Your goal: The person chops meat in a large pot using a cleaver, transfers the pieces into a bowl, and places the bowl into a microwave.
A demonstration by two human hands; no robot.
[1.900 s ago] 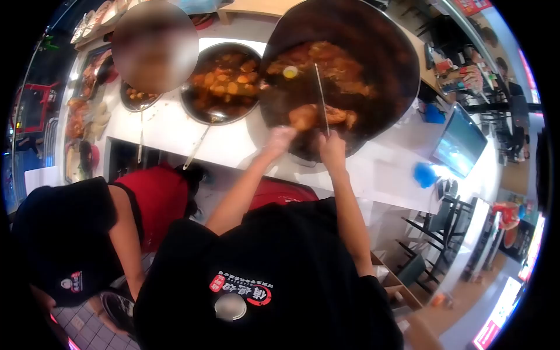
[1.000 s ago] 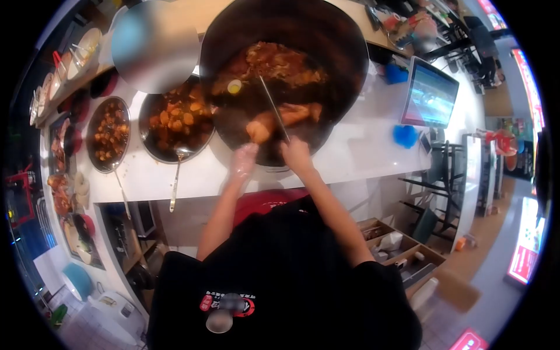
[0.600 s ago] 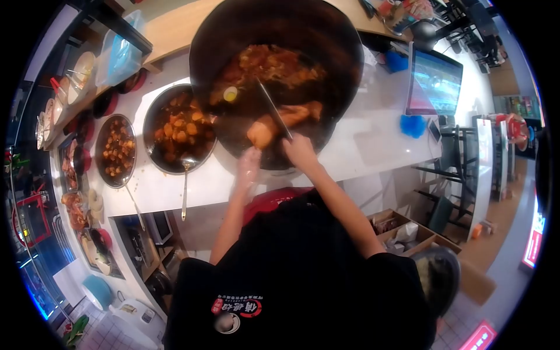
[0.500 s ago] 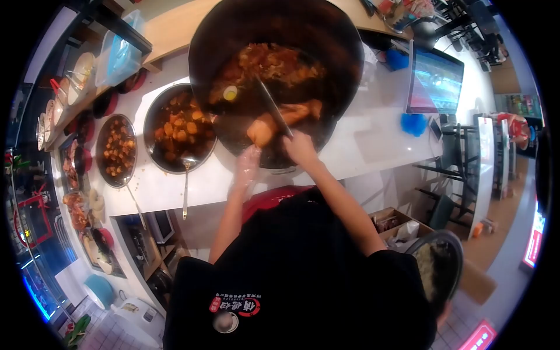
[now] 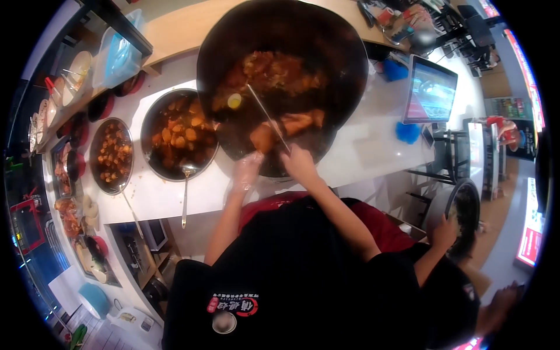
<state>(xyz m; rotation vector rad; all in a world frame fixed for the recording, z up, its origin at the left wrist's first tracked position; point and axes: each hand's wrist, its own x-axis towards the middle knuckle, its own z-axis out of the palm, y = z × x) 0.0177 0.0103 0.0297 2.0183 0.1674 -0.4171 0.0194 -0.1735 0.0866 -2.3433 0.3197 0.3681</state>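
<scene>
Through the head camera I have the left hand, in a clear thin glove, with its fingertips at the near left end of the piece of cooked meat; the tips are blurred, so I cannot tell whether they pinch that end or only touch it. The meat lies just beyond both hands, inside the near part of the large dark pot, running up and away to the right. On my right side, the right hand is wrapped around the near end of a long knife, whose blade slants forward and left across the meat; I can't make out how deep it sits. The right hand is close to the meat, near its middle. Beyond the blade's left side I see a cut egg, well apart from both hands. Left of the pot, on the white counter, stand a round pan of stew with a ladle in it and a narrower-looking pan of chunks. Over to my right, another person's hand grips a round vessel by its edge.
</scene>
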